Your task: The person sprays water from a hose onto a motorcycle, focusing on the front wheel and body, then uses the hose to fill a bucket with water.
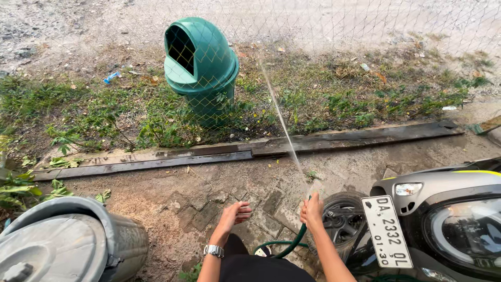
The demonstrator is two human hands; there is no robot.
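My right hand (312,210) grips the end of a green garden hose (292,245), which curves down between my arms. A thin jet of water (279,117) shoots from it up and away toward the wire mesh fence (334,31). My left hand (235,214) hovers beside it with fingers loosely curled and holds nothing; a metal watch (213,250) sits on that wrist. The front wheel (342,222) of a grey scooter (449,209) stands just right of my right hand.
A green domed rubbish bin (201,68) stands behind the fence on weedy ground. A grey lidded drum (68,243) sits at the lower left. Dark wet planks (261,149) run along the fence base. The paving (209,206) underfoot is wet and dirty.
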